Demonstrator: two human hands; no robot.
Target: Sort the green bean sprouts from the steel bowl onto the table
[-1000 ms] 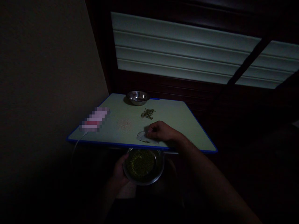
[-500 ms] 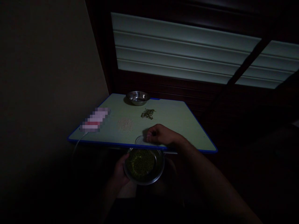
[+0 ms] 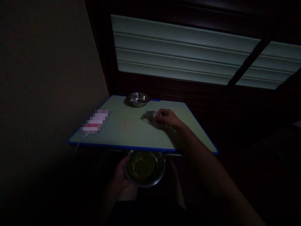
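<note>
Below the table's near edge, my left hand [image 3: 122, 172] grips the left rim of a steel bowl [image 3: 154, 183]. Small green beans [image 3: 142, 164] lie inside that bowl. My right hand [image 3: 167, 118] is closed over the table, pinching a thin see-through piece [image 3: 151, 115] with a rounded outline; its exact kind is too dim to tell. The see-through piece is at a small pile of green beans [image 3: 146, 115] on the tabletop and partly covers it. Left of the hand, a pale patch of fine grains [image 3: 125, 127] is spread out.
The light-green table [image 3: 131, 141] has a blue rim. A second steel bowl [image 3: 138, 100] stands at its back edge. On the left lies a blurred-out phone-like object [image 3: 96, 122] with a white cable [image 3: 76, 149]. A wall and a slatted panel [image 3: 174, 53] stand behind.
My right hand has moved away from me with the see-through piece, from the near edge to the green bean pile. My left hand and its bowl have stayed in place.
</note>
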